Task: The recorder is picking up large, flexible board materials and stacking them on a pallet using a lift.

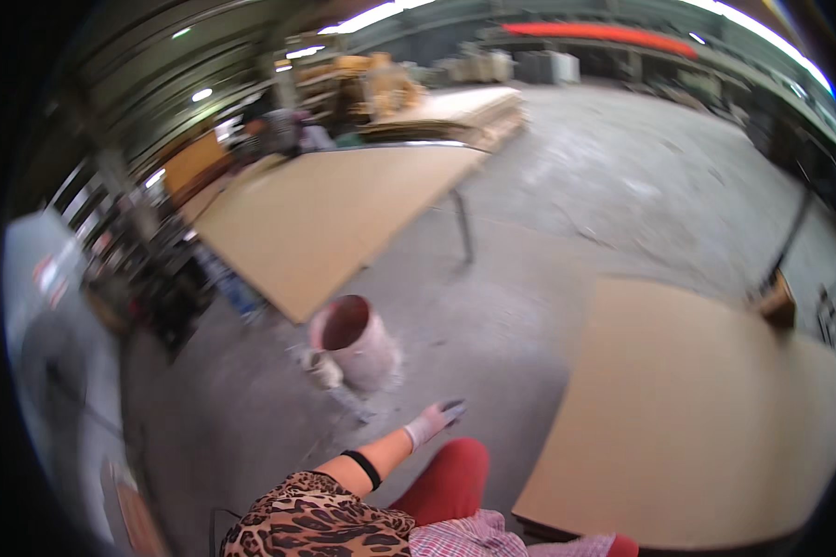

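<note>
My left hand [435, 422] wears a pale work glove and hangs out over the concrete floor [492, 306] with its fingers spread, holding nothing. Its forearm, with a black band below a leopard-print sleeve, comes in from the lower edge beside my red trouser leg [448, 483]. Nearest the hand is a dirty pink bucket [353, 339], standing open on the floor a little ahead and to the left. My right hand is out of view.
A large light wooden board [697, 418] lies flat at the right, with a small wooden block [777, 303] at its far corner. Another big board [334, 209] rests on a metal-legged table ahead left. Stacked boards [460, 107] and a person [283, 130] are far back.
</note>
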### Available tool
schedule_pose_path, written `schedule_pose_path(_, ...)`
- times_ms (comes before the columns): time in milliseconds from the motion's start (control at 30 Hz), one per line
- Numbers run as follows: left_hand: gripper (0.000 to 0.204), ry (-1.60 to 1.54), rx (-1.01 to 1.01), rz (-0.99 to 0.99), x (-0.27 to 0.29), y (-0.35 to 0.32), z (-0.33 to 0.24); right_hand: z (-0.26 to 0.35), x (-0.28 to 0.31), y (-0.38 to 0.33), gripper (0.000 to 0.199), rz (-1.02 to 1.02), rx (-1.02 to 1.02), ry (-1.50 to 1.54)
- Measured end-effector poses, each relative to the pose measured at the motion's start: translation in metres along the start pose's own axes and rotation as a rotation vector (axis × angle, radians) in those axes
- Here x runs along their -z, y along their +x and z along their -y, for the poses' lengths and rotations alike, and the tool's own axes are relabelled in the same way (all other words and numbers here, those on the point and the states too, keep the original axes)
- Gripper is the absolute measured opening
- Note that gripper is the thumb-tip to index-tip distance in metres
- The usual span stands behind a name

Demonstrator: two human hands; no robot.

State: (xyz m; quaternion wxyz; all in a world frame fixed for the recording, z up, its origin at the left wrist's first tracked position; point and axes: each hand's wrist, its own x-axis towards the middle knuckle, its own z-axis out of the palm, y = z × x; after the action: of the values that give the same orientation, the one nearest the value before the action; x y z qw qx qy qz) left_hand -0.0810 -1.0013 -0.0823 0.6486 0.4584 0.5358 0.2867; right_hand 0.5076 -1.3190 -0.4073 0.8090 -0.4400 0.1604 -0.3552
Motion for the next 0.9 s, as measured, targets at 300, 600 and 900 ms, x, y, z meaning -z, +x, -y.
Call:
schedule_pose_path(300,0.058,-0.901,-0.144,-0.360,0.296,-0.163,0.069,0.173,-0.099,-0.028,0.035,0.826,-0.373,-0.445)
schedule_pose_path(600,0.062,-0.906,-0.690,-0.465,0.327,-0.119,-0.080,0.379,-0.179,-0.154,0.020,1.395,-0.503,-0.548)
schedule_pose_path(900,0.030,-0.762,-0.321,-0.190,0.106,-0.023,-0.154,0.445,-0.098,-0.375,0.029,2.315,-0.777,-0.259)
